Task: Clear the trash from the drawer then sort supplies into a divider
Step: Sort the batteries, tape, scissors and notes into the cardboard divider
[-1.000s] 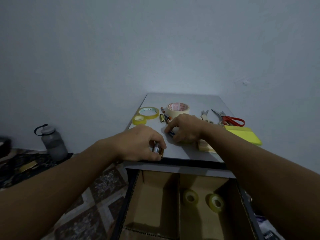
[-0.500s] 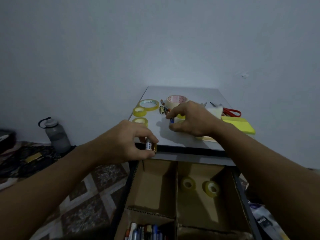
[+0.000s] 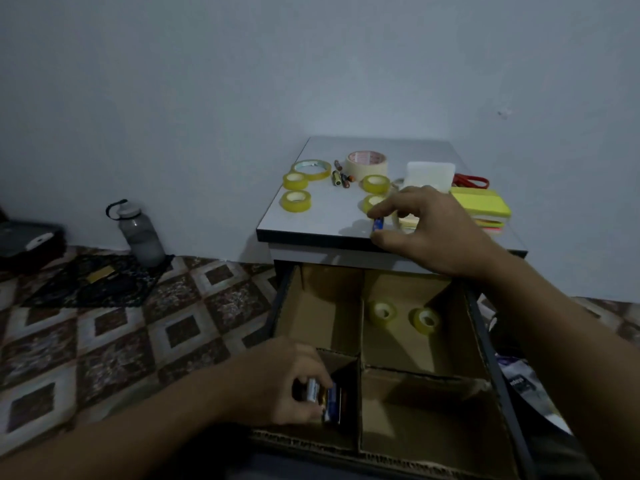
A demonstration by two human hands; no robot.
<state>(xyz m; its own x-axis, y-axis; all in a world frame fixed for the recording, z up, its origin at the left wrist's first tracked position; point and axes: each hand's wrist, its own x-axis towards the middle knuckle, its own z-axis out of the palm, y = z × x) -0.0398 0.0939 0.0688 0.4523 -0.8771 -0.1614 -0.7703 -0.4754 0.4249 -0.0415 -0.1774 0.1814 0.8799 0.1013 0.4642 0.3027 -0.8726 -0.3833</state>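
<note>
The table above the divider is holding unsorted tapes. Your left grip is clamping batteries inside it, your right grip pinching another battery.

The grey table top carries a cream tape roll near its rear edge.
- Left of this roll: batteries just beside it, then a flat tape ring and two small yellow rolls.
- In front of it: two further yellow rolls.
- Right of it: a white box, red scissors and yellow notepads.
</note>
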